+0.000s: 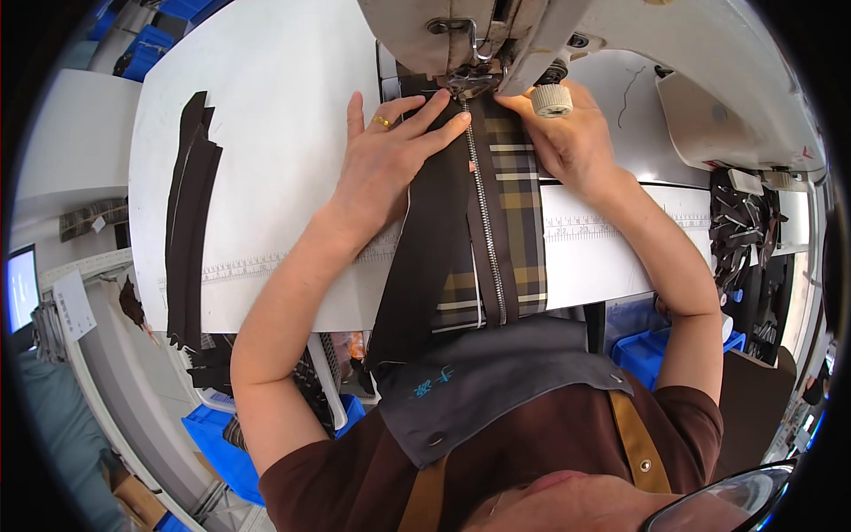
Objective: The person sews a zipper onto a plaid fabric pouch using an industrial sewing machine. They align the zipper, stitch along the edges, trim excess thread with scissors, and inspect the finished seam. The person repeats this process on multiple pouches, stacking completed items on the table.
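Observation:
Under the needle area of a sewing machine [474,78] lies a long metal-toothed zipper [486,217] on dark brown tape. Plaid fabric [524,208] in brown, yellow and white runs beneath and beside it. A dark brown cloth strip [417,244] lies along the zipper's left side. My left hand [386,160], with a ring on it, rests on this strip with its fingers spread, tips close to the presser foot. On the other side my right hand [572,137] is closed at the plaid fabric's right edge, its fingertips near the foot. A machine knob partly hides it.
On the white table [266,177] at the left lie dark fabric strips [191,222]. A printed ruler [292,259] crosses the tabletop. A bundle of dark pieces with zippers [740,222] hangs at the right edge. Blue bins [222,448] stand below the table.

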Demonstrator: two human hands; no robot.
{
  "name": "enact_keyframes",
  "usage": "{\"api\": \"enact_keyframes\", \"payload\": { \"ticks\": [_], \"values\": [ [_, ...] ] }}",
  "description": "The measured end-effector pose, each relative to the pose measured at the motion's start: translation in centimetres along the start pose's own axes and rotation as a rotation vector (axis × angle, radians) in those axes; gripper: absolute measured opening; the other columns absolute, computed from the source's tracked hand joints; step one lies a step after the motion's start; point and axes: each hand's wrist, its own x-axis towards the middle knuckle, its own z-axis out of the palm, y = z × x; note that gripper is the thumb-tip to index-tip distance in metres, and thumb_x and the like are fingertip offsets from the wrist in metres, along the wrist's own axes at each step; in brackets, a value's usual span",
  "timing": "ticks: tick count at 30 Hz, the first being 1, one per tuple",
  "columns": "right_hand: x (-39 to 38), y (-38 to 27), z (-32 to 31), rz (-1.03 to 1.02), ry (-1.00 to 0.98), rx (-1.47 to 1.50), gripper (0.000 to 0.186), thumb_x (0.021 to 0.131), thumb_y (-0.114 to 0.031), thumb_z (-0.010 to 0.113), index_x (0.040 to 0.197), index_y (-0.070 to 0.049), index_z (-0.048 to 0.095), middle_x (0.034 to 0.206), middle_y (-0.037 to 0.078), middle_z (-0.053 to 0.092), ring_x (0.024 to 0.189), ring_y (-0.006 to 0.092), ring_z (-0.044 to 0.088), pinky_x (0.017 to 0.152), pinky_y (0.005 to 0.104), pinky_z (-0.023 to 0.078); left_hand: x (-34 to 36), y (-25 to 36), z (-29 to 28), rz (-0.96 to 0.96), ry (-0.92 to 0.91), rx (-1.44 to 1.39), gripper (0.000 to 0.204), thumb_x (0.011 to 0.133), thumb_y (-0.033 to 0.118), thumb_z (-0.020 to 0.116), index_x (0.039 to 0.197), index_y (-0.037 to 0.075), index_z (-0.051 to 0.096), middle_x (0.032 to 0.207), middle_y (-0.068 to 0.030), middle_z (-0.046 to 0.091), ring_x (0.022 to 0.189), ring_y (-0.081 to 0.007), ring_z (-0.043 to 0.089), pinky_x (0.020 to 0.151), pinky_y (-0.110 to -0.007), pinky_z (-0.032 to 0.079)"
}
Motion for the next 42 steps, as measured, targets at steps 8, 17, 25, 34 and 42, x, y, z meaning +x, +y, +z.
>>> {"api": "enact_keyframes", "payload": {
  "ticks": [8, 17, 25, 34, 42],
  "values": [
    [0.9, 0.3, 0.7, 0.072, 0.051, -0.234, 0.017, 0.076, -0.017, 0.062, 0.091, -0.008, 0.061, 0.089, -0.001, 0.063, 0.087, 0.0196, 0.056, 0.076, 0.0351, 0.042, 0.1, 0.3, 0.0, -0.013, 0.028, -0.030, 0.062, 0.066, -0.005, 0.060, 0.121, 0.024, 0.052, 0.127, -0.0026, 0.049, 0.114, -0.0237, 0.046, 0.101, -0.061, 0.016],
    [0.7, 0.8, 0.3, 0.485, 0.006, 0.419, 0.008, 0.080, -0.016, 0.059, 0.084, -0.008, 0.059, 0.066, 0.006, 0.058, 0.056, 0.0240, 0.056, 0.050, 0.0335, 0.042, 0.0, 0.3, 0.0, -0.017, 0.024, -0.035, 0.066, 0.064, -0.010, 0.058, 0.120, 0.023, 0.052, 0.127, -0.0028, 0.050, 0.114, -0.0233, 0.046, 0.101, -0.061, 0.016],
    [1.4, 0.4, 1.1, 0.190, -0.016, 0.015, 0.011, 0.081, -0.017, 0.058, 0.085, -0.007, 0.059, 0.073, 0.006, 0.058, 0.063, 0.0227, 0.057, 0.054, 0.0337, 0.044, 0.0, 0.2, 0.1, -0.007, 0.043, -0.017, 0.058, 0.067, -0.001, 0.062, 0.119, 0.023, 0.053, 0.126, -0.0027, 0.050, 0.113, -0.0236, 0.047, 0.101, -0.061, 0.017],
    [0.3, -0.4, -0.3, 0.446, 0.029, 0.366, 0.012, 0.080, -0.016, 0.059, 0.087, -0.006, 0.059, 0.088, 0.005, 0.060, 0.069, 0.0232, 0.055, 0.062, 0.0324, 0.044, -0.1, 0.1, 0.5, 0.005, 0.067, -0.010, 0.055, 0.068, 0.002, 0.063, 0.117, 0.025, 0.055, 0.124, -0.0024, 0.052, 0.114, -0.0224, 0.047, 0.099, -0.062, 0.020],
    [1.5, -0.4, 1.7, -0.001, 0.122, -0.231, 0.012, 0.075, -0.016, 0.062, 0.086, -0.010, 0.061, 0.089, 0.002, 0.062, 0.078, 0.0193, 0.057, 0.073, 0.0337, 0.042, -0.1, 0.0, 0.4, 0.017, 0.064, -0.005, 0.051, 0.069, 0.006, 0.063, 0.116, 0.023, 0.056, 0.124, -0.0040, 0.052, 0.113, -0.0230, 0.048, 0.099, -0.062, 0.019]
  ]
}}
